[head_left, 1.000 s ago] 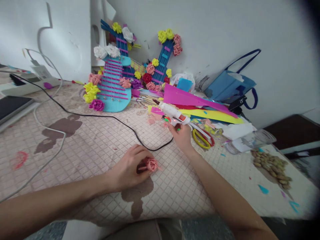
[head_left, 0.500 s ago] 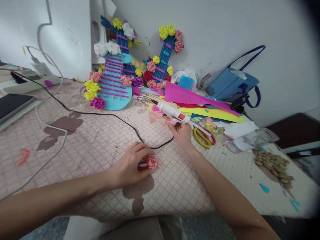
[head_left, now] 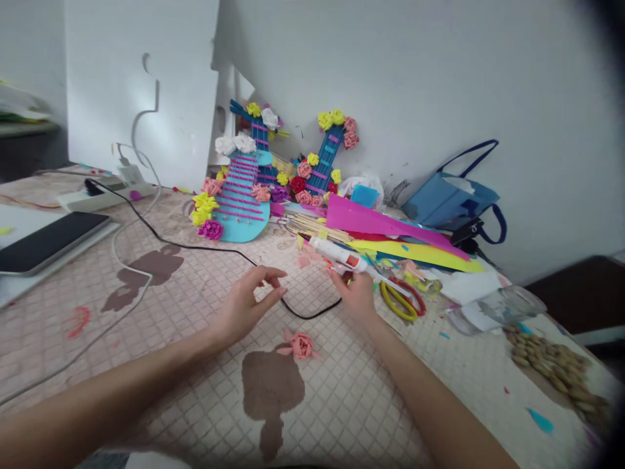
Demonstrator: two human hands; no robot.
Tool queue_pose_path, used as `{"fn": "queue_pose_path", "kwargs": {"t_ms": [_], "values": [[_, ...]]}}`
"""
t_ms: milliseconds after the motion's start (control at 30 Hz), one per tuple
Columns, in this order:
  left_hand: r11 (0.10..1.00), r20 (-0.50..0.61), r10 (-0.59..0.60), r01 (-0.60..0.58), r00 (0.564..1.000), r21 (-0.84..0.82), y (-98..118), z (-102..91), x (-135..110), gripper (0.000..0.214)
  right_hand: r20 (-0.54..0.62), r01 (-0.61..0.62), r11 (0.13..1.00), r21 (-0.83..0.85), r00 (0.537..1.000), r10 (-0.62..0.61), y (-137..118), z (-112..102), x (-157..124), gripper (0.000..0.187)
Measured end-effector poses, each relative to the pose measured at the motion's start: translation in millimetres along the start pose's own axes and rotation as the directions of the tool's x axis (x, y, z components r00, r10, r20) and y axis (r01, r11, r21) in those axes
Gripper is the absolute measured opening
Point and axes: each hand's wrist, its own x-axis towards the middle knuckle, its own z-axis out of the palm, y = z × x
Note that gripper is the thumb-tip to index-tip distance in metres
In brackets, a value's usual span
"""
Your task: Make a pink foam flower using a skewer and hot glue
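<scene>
My left hand (head_left: 248, 303) hovers above the table with its fingers apart and loosely curled, holding nothing. A pink paper rose (head_left: 301, 344) lies on the quilted cloth just below and right of that hand. My right hand (head_left: 355, 294) is wrapped round the handle of a white glue gun (head_left: 340, 255), whose nozzle points left. The gun's black cord (head_left: 205, 245) loops across the table toward the power strip (head_left: 100, 195).
Two blue craft guitars (head_left: 244, 198) decked with paper flowers lean at the wall. Coloured foam sheets (head_left: 390, 231), yellow and red scissors (head_left: 403, 301), a clear jar (head_left: 498, 311), nuts (head_left: 551, 361), a blue bag (head_left: 452, 195) and a tablet (head_left: 46, 240) lie around.
My left hand let go of the pink rose and rose off the table with fingers opening. The view tilted upward. My right hand kept its hold on the glue gun.
</scene>
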Motion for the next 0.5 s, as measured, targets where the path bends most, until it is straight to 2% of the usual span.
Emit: {"fn": "queue_pose_path", "kwargs": {"t_ms": [233,333,500], "values": [[0.979,-0.022,-0.126,0.120,0.992,-0.165,2,11.2,46,0.032,0.003,-0.015,1.000,0.018,1.000,0.015,-2,-1,-1,0.036],[0.895,0.013,-0.252,0.238,0.968,-0.377,5,20.5,61,0.036,-0.003,-0.021,0.999,0.033,1.000,0.021,-4,-1,0,0.035],[0.792,0.078,-0.266,0.264,0.961,-0.550,12,33.8,69,0.037,0.001,-0.027,0.998,0.056,1.000,0.027,-6,-2,-1,0.036]]}}
